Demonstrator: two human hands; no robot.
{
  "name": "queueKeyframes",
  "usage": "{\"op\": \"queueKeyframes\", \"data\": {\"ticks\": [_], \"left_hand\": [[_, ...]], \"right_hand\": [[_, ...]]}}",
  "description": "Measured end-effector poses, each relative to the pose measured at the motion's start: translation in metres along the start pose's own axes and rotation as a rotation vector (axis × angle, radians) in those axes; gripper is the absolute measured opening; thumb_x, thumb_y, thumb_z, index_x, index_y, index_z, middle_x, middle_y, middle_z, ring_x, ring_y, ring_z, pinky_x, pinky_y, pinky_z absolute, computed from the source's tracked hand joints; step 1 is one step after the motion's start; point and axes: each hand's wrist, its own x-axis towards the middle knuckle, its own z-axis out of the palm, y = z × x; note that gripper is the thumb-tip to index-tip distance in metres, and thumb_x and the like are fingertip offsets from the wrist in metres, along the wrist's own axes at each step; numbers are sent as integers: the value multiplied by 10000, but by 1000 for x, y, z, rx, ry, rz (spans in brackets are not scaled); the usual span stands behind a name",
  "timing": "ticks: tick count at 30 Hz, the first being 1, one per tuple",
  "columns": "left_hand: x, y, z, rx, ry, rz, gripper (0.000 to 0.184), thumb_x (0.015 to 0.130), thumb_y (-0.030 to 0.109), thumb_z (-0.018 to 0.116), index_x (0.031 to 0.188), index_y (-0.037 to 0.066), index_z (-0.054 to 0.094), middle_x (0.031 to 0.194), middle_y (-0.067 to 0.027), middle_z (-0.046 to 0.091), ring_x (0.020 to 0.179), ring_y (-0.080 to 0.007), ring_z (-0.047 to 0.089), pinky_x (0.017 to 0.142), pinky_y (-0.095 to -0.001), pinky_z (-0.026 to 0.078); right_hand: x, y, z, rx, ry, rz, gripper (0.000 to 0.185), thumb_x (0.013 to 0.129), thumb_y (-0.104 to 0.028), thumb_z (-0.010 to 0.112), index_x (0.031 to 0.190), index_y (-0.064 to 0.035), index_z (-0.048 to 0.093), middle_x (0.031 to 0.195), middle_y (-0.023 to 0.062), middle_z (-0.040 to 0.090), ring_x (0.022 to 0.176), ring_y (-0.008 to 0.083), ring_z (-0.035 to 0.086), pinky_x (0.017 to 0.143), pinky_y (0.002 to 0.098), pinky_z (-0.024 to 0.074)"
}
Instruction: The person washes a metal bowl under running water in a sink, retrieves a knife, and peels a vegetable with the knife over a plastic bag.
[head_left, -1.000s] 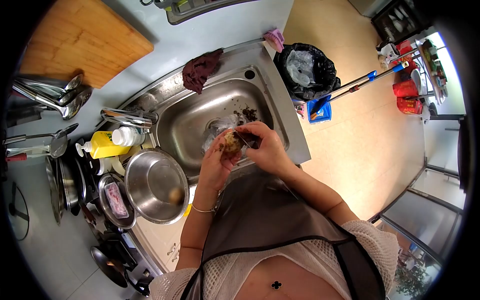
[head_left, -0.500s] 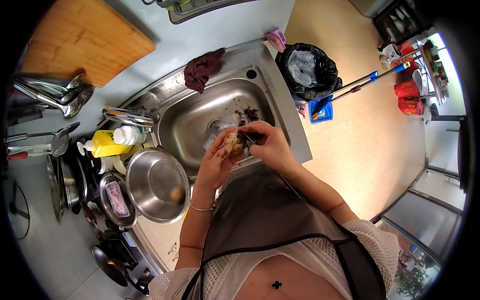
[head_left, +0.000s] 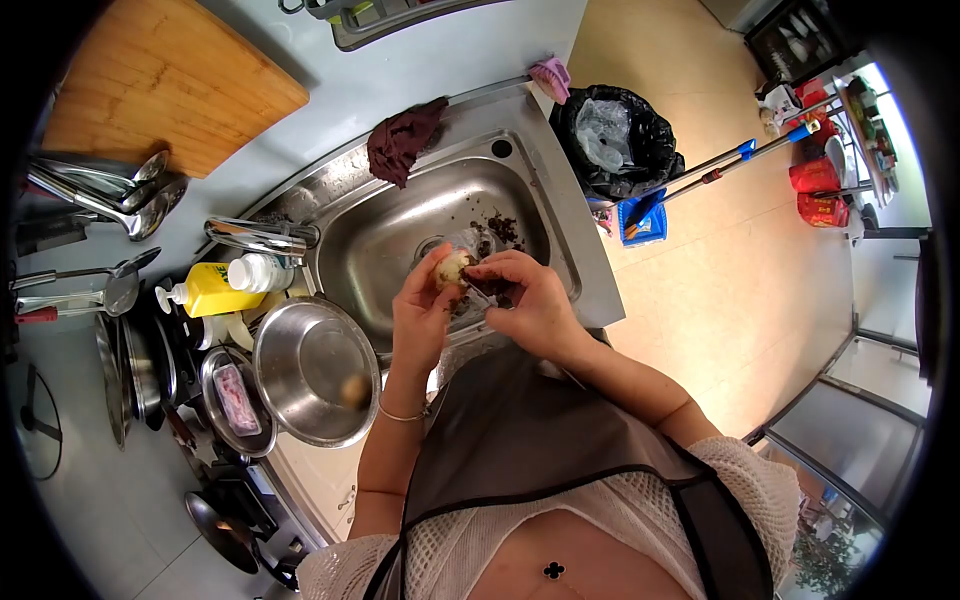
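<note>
Over the sink [head_left: 350, 245], my left hand [head_left: 422, 312] is closed round a partly peeled, round root vegetable [head_left: 453, 268], pale with brown patches of skin; its exact kind is unclear. My right hand [head_left: 535, 308] grips a small metal blade [head_left: 482, 293] against its right side. Fingers cover the handle, so I cannot tell whether it is a peeler or a knife. Beneath the hands, a clear plastic bag [head_left: 470, 240] lies in the sink beside dark brown peel scraps [head_left: 507, 228]. Another brownish round vegetable [head_left: 355, 391] sits in the steel bowl [head_left: 300, 345], left of my left hand.
A maroon cloth [head_left: 405, 142] hangs over the sink's back edge. The faucet [head_left: 260, 237], a yellow pump bottle [head_left: 215, 288] and a pan with a pink-and-white pack [head_left: 236, 398] are on the left. A black-lined trash bin [head_left: 650, 150] stands right of the sink.
The vegetable has moved slightly up and left and been turned, showing more pale flesh. My right hand has shifted a little left and down with the blade.
</note>
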Motion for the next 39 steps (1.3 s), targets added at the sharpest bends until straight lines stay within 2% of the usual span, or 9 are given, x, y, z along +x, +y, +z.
{"op": "queueKeyframes", "data": {"ticks": [2,4,10,13,19,26,28,32,39], "left_hand": [[0,-2,-4,-4,-32,7,447,804,-20,531,1229,8,397,1179,-125,483,1056,-174,484,894,-284,394],[1,-2,-5,-9,-65,16,454,814,18,534,1241,17,382,1205,-148,468,1058,-180,487,865,-275,414],[4,2,2,68,-9,87,476,771,-94,521,1222,-2,403,1168,-112,490,1070,-172,473,931,-295,369],[4,8,0,199,-40,94,481,758,-117,512,1215,-3,412,1177,-102,486,1063,-166,479,915,-285,381],[10,23,-18,270,-255,13,486,725,-143,508,1186,-4,450,1158,-78,504,1036,-155,497,900,-275,395],[16,16,-30,122,-339,-58,451,760,-11,579,1191,-8,445,1122,-62,521,1017,-139,496,885,-274,397],[16,15,-27,157,-304,-70,458,767,31,598,1196,-7,441,1125,-57,518,1013,-135,494,883,-273,396],[18,12,-26,123,-277,-42,476,772,71,611,1208,-2,432,1116,-47,520,1010,-125,488,886,-270,389],[17,12,-35,20,-380,-97,536,754,172,643,1215,6,428,1112,-34,518,1010,-115,482,876,-260,390]], "right_hand": [[1,-6,-4,-2,-50,7,399,581,31,562,980,16,570,936,102,561,863,189,566,757,258,445],[2,-11,-6,95,-87,180,392,591,39,560,982,9,581,938,92,571,870,163,563,756,246,442],[3,0,2,279,50,120,496,575,41,579,1065,-13,528,992,95,501,885,146,531,767,244,436],[2,5,5,256,12,128,536,559,29,596,1085,-12,500,1002,92,468,887,151,514,778,252,432],[-1,6,5,155,-1,126,506,550,26,602,1049,0,517,969,95,477,883,168,514,794,257,420],[0,-2,-2,202,-48,229,462,551,32,599,1008,8,538,948,102,478,887,198,520,798,267,418],[-2,0,-1,38,-54,110,540,585,112,529,1117,30,482,1033,61,450,997,133,482,842,238,399],[-5,-5,9,101,30,86,533,579,113,531,1105,28,495,1011,63,437,987,139,480,845,237,396],[-2,-5,-1,44,-129,125,572,569,129,544,1125,18,471,1001,57,413,972,142,477,853,248,398]]}}
